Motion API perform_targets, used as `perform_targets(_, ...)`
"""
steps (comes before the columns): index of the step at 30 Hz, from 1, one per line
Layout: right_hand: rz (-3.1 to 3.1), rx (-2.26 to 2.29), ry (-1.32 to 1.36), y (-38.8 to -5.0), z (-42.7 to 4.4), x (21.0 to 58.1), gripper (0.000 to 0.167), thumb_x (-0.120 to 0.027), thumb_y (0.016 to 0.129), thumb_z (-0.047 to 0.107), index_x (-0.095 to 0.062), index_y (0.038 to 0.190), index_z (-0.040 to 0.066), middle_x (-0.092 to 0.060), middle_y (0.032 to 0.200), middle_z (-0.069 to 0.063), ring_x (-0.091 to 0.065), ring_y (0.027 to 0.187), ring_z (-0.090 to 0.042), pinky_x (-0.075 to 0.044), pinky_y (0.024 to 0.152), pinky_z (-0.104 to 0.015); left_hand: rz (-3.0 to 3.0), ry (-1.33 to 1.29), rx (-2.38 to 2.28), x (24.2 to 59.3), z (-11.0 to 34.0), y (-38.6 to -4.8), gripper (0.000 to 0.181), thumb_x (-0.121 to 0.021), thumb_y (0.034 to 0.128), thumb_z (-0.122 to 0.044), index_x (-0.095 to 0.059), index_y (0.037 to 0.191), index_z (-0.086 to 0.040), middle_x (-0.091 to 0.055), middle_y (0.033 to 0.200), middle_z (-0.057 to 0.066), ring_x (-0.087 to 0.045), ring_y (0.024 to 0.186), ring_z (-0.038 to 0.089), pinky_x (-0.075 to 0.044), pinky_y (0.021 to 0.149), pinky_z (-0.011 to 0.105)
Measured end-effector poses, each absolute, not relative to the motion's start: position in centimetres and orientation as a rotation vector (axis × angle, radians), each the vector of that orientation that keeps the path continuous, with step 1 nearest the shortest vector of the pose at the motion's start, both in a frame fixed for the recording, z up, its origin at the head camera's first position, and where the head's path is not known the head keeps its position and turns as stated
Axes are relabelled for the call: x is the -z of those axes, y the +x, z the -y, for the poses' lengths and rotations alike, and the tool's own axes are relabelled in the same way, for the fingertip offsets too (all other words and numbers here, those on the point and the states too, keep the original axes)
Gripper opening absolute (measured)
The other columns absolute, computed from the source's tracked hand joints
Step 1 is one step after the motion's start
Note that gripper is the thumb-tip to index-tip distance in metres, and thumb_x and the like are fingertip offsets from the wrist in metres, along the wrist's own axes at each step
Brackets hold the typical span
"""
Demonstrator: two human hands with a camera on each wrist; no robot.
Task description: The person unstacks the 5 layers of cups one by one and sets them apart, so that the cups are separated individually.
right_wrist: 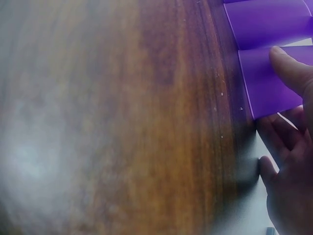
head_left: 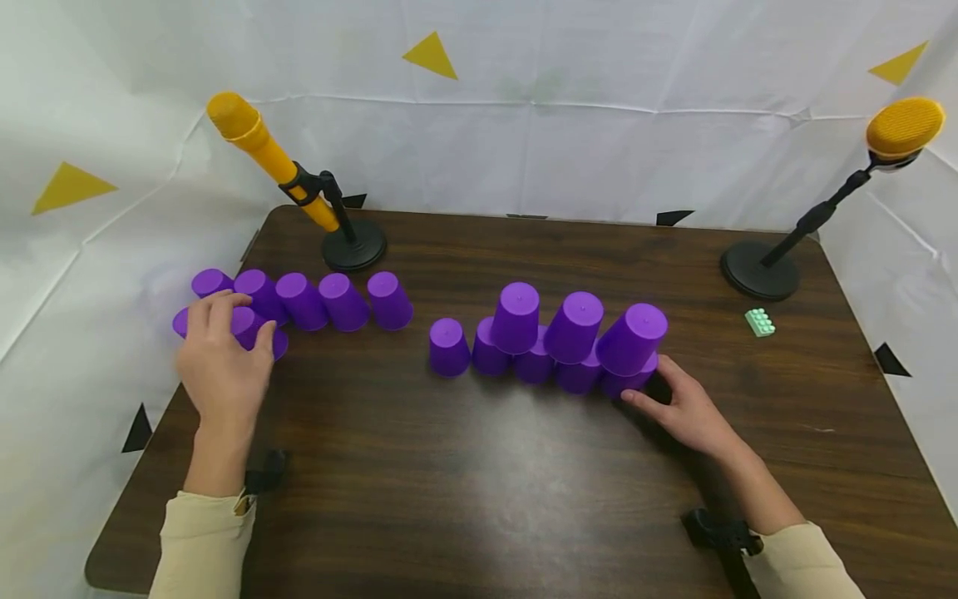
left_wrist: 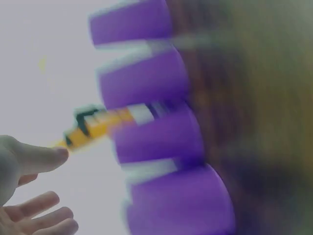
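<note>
On the left of the table stands a row of upside-down purple cups [head_left: 344, 301]. My left hand [head_left: 224, 358] is over its left end, above other purple cups [head_left: 247, 326] partly hidden by the fingers. In the left wrist view the blurred cups [left_wrist: 156, 139] stand apart from my spread left fingers. Right of centre, another row of upside-down purple cups [head_left: 449, 349] carries three more cups [head_left: 573, 326] on top. My right hand [head_left: 692, 408] grips the rightmost bottom cup [right_wrist: 266, 83], thumb on its front and fingers round its far side.
A yellow microphone on a black stand [head_left: 353, 245] is behind the left row. Another yellow microphone [head_left: 904, 129] stands at the back right. Near its base [head_left: 760, 270] lies a small mint-green toy brick [head_left: 759, 322]. White sheeting [head_left: 524, 158] hangs behind the dark wooden table [head_left: 449, 499].
</note>
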State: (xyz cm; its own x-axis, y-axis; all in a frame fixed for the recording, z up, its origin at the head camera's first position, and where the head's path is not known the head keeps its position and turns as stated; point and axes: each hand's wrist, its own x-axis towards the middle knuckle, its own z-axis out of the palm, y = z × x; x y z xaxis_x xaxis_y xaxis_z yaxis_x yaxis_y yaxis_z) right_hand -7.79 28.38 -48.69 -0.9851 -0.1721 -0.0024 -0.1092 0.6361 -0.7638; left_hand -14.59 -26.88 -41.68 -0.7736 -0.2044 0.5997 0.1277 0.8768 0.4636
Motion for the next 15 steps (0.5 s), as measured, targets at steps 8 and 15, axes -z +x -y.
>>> perform_targets(8,-2.772,1.286,-0.243,-7.8,-28.4,48.5,0.059,-0.073,0.09,0.027,-0.048,0.139,0.006,-0.054,0.132,-0.02,-0.048,0.125,-0.04,-0.034,0.102,-0.064,2.317,-0.551,1.014,40.1,16.1,-12.3,0.04,-0.083,0.0769,-0.008,-0.067,0.113,-0.005,-0.063,0.124,0.011,-0.058,0.115,0.026,-0.049,0.093,0.042)
perform_targets(15,-2.774,1.274,-0.233,-7.8,-28.4,48.4,0.059,-0.072,0.09,0.028,-0.047,0.14,0.006,-0.054,0.132,-0.021,-0.047,0.126,-0.041,-0.033,0.102,-0.065,2.344,-0.881,1.218,40.3,7.4,-10.6,0.059,-0.081,0.0823,-0.02,-0.054,0.134,-0.012,-0.051,0.139,0.009,-0.052,0.126,0.022,-0.048,0.096,0.042)
